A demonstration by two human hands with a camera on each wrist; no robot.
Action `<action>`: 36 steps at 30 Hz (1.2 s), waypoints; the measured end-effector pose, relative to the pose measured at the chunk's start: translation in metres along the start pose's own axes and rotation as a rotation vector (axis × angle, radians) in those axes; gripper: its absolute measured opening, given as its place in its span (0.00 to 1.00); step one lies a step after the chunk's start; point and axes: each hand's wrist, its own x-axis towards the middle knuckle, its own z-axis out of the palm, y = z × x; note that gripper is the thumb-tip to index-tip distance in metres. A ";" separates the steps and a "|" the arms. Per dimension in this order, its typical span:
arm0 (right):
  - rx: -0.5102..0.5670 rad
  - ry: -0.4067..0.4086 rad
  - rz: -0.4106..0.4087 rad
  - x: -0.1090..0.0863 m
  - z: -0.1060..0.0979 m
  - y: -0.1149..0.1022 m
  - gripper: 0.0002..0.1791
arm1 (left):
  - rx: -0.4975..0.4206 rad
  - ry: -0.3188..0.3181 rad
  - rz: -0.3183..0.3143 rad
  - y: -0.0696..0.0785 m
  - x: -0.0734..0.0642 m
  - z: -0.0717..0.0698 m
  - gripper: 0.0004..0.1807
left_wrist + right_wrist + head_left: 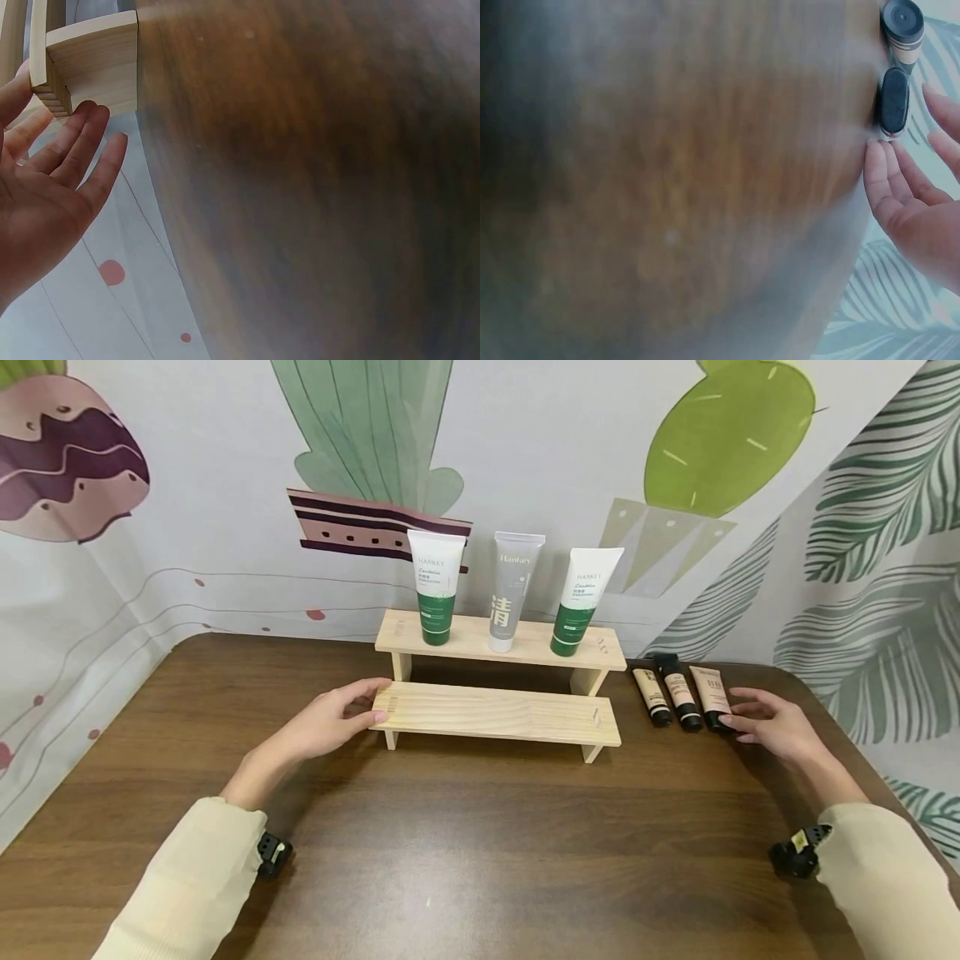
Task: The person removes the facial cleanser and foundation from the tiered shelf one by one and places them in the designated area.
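L hand [335, 720] pinches wooden shelf's [495, 710] 9-o'clock end; R hand [780, 732], fingers relaxed, shd grip BB tube [711, 692] mid-body at 3 o'clock.

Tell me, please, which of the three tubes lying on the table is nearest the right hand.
The rightmost tube, marked BB: the right hand is beside its black cap, while the middle tube and leftmost tube lie farther left.

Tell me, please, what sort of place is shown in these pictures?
Probably an indoor tabletop display setup: a brown table, a two-level wooden stand with three standing tubes, and a cactus-printed backdrop behind.
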 end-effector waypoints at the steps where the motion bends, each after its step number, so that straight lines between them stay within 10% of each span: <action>1: -0.002 -0.004 -0.005 -0.001 -0.001 0.000 0.34 | 0.001 0.000 0.000 0.000 0.000 0.000 0.25; 36: -0.191 -0.106 -0.350 -0.019 0.009 -0.086 0.28 | 0.033 0.002 -0.021 0.001 -0.001 0.000 0.25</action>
